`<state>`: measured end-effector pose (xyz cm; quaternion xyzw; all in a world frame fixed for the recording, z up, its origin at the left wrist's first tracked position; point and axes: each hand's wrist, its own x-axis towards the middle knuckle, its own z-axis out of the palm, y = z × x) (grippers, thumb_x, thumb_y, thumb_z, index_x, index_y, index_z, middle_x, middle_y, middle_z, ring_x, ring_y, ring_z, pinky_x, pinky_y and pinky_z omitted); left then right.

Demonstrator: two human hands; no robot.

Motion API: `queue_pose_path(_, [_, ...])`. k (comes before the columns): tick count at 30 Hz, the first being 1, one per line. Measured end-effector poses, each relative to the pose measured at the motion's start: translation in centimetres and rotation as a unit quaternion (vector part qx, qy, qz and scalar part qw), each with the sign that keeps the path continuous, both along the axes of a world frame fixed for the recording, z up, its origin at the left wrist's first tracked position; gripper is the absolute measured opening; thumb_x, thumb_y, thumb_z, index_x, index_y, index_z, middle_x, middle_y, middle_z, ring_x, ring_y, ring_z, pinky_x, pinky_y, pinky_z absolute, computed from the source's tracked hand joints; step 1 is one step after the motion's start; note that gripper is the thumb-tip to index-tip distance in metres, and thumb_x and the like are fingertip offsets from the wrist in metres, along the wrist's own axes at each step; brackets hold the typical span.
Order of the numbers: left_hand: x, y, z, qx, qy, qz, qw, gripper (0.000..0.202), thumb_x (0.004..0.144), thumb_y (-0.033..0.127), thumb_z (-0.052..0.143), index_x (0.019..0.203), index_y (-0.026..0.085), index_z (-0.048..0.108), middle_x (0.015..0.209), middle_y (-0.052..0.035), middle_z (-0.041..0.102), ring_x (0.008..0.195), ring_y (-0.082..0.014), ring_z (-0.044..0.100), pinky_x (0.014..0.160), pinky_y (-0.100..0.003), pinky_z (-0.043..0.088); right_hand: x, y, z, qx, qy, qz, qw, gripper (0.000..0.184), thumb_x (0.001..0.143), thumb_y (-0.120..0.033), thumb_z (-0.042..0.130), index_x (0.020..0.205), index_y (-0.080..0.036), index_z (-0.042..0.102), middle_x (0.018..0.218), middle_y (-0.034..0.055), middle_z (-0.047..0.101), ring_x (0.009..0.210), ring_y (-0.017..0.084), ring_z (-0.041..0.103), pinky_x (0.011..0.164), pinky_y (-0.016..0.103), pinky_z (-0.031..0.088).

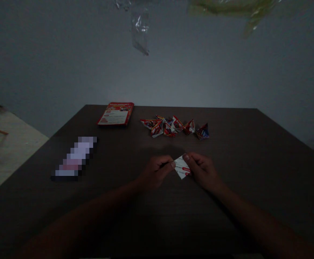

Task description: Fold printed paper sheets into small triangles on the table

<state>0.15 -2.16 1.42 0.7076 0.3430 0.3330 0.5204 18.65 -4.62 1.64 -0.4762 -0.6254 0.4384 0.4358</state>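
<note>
Between my two hands is a small folded piece of printed paper (182, 167), white with red marks, held with one corner pointing toward me. My left hand (158, 171) pinches its left corner between thumb and fingers. On the other side my right hand (201, 169) grips the upper right edge, thumb on top. Beyond the hands lies a cluster of folded paper shapes (169, 126), pointed and printed in red, white and blue. At the back left sits a stack of red and white printed sheets (115, 114).
A phone-like object (76, 158), its screen pixelated, lies on the left of the dark wooden table (243, 144). Behind the table rises a pale wall (200, 64) with clear plastic (140, 28) and yellowish tape (227, 8) on it. The light is dim.
</note>
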Motion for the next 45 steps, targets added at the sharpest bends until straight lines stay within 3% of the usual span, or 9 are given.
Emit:
queue_pose_path(5, [0.2, -0.2, 0.2, 0.01, 0.004, 0.002, 1.0, 0.03, 0.085, 0.034, 0.047, 0.063, 0.014, 0.05, 0.056, 0.0046, 0.041, 0.053, -0.0073, 0.038, 0.051, -0.021, 0.029, -0.4, -0.2, 0.4, 0.011, 0.007, -0.032, 0.999, 0.034, 0.086, -0.045, 0.051, 0.072, -0.015, 0.06, 0.058, -0.0014, 0.051, 0.053, 0.01, 0.044, 0.047, 0.02, 0.033])
queue_pose_path(11, [0.1, -0.1, -0.2, 0.002, -0.027, 0.05, 0.998, 0.032, 0.087, 0.039, 0.047, 0.066, 0.015, 0.05, 0.058, 0.0047, 0.039, 0.054, -0.0073, 0.037, 0.05, -0.021, 0.027, -0.4, 0.1, -0.5, -0.033, 0.067, -0.048, 0.996, 0.034, 0.083, -0.048, 0.054, 0.089, -0.016, 0.065, 0.049, -0.005, 0.045, 0.044, 0.008, 0.037, 0.041, 0.019, 0.028])
queue_pose_path(17, [0.2, -0.3, -0.1, -0.001, -0.025, 0.042, 0.999, 0.032, 0.087, 0.039, 0.046, 0.067, 0.015, 0.052, 0.058, 0.0048, 0.04, 0.053, -0.0071, 0.037, 0.051, -0.021, 0.028, -0.4, 0.1, -0.3, -0.038, 0.108, -0.072, 0.991, 0.031, 0.076, -0.046, 0.063, 0.085, -0.017, 0.067, 0.058, -0.0014, 0.058, 0.049, 0.009, 0.045, 0.045, 0.02, 0.034])
queue_pose_path(23, [0.1, -0.2, -0.4, -0.002, -0.021, 0.052, 0.998, 0.032, 0.087, 0.041, 0.046, 0.071, 0.015, 0.053, 0.059, 0.004, 0.042, 0.054, -0.0078, 0.038, 0.051, -0.021, 0.029, -0.5, 0.3, -0.1, -0.075, 0.108, -0.071, 0.989, 0.035, 0.075, -0.047, 0.064, 0.09, -0.016, 0.065, 0.046, -0.0063, 0.047, 0.041, 0.006, 0.037, 0.039, 0.018, 0.025])
queue_pose_path(28, [0.0, -0.3, -0.2, 0.013, -0.003, 0.015, 1.0, 0.031, 0.088, 0.04, 0.043, 0.072, 0.015, 0.051, 0.059, 0.0046, 0.041, 0.053, -0.0076, 0.037, 0.051, -0.021, 0.029, -0.3, 0.5, -0.4, -0.077, 0.124, -0.073, 0.987, 0.035, 0.075, -0.046, 0.065, 0.093, -0.016, 0.063, 0.045, -0.0071, 0.046, 0.04, 0.006, 0.036, 0.039, 0.018, 0.026])
queue_pose_path(34, [-0.5, -0.2, -0.3, 0.094, 0.028, -0.039, 0.994, 0.027, 0.088, 0.037, 0.044, 0.077, 0.014, 0.052, 0.067, 0.0024, 0.044, 0.061, -0.009, 0.041, 0.057, -0.022, 0.031, 0.3, 0.8, -1.0, -0.096, 0.175, -0.042, 0.979, 0.035, 0.075, -0.043, 0.066, 0.099, -0.019, 0.058, 0.05, -0.0063, 0.053, 0.041, 0.007, 0.042, 0.04, 0.018, 0.032])
queue_pose_path(38, [-0.8, 0.0, -0.3, 0.11, 0.031, -0.022, 0.993, 0.023, 0.088, 0.034, 0.044, 0.081, 0.015, 0.053, 0.07, 0.0013, 0.048, 0.064, -0.0101, 0.044, 0.059, -0.022, 0.034, 0.4, 0.9, -0.9, -0.099, 0.191, -0.034, 0.976, 0.036, 0.072, -0.041, 0.069, 0.098, -0.019, 0.057, 0.052, -0.006, 0.055, 0.043, 0.008, 0.045, 0.043, 0.019, 0.036])
queue_pose_path(42, [-0.6, 0.2, -0.3, 0.085, -0.014, 0.026, 0.996, 0.018, 0.085, 0.033, 0.048, 0.087, 0.015, 0.053, 0.075, 0.0001, 0.052, 0.067, -0.0106, 0.048, 0.062, -0.023, 0.038, 0.4, 0.9, -0.7, -0.099, 0.177, -0.019, 0.979, 0.035, 0.072, -0.041, 0.069, 0.096, -0.019, 0.056, 0.052, -0.0066, 0.055, 0.042, 0.007, 0.045, 0.042, 0.02, 0.036])
queue_pose_path(45, [-0.3, 0.4, -0.6, 0.01, -0.048, 0.023, 0.999, 0.02, 0.084, 0.033, 0.051, 0.093, 0.016, 0.053, 0.076, 0.0002, 0.053, 0.066, -0.0099, 0.049, 0.061, -0.022, 0.039, 0.3, 0.7, -0.7, -0.094, 0.145, 0.007, 0.985, 0.032, 0.073, -0.04, 0.069, 0.092, -0.019, 0.055, 0.051, -0.0079, 0.052, 0.042, 0.007, 0.044, 0.042, 0.019, 0.035])
